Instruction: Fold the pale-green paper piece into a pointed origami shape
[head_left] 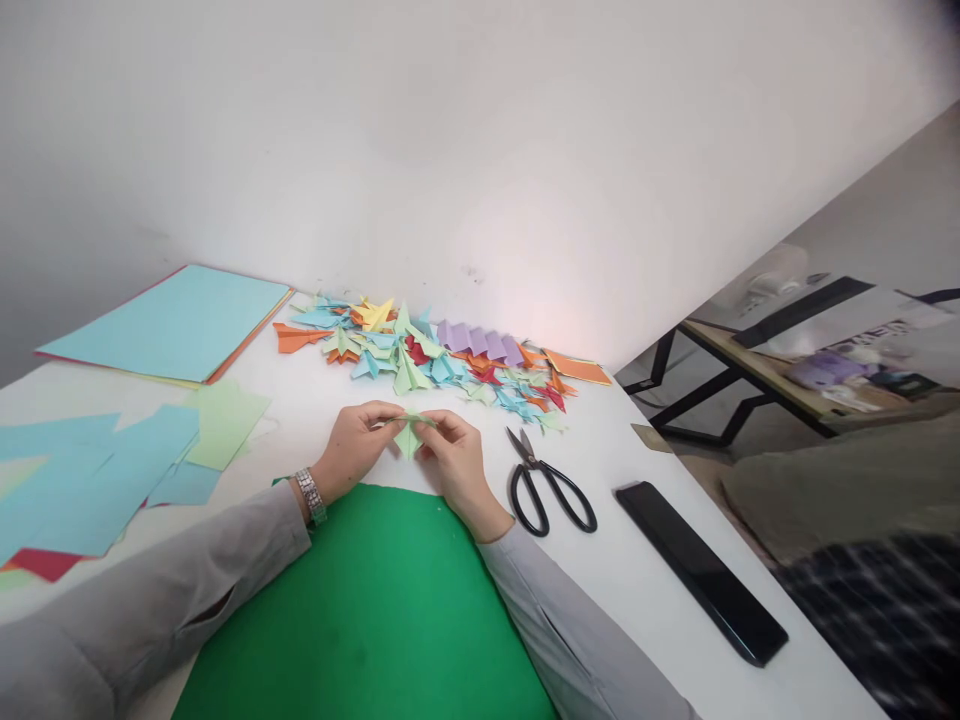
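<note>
Between my two hands is a small piece of folded light green paper (pixel 408 440), held up over the far edge of a green mat (pixel 375 600). My left hand (pixel 356 445) pinches its left side, thumb against fingers. On the other side my right hand (pixel 459 462) grips the paper's right edge in the same way. The fingertips cover part of the folds. Just beyond the hands lies a heap of small folded paper pieces (pixel 409 375) in several colours, some shaped like planes.
Black-handled scissors (pixel 531 480) lie right of my right hand, points away from me. Farther right rests a long black object (pixel 701 570). Loose paper sheets (pixel 112 490) spread at left, with a stack of large coloured sheets (pixel 172 320) behind. A wall (pixel 450 150) borders the table.
</note>
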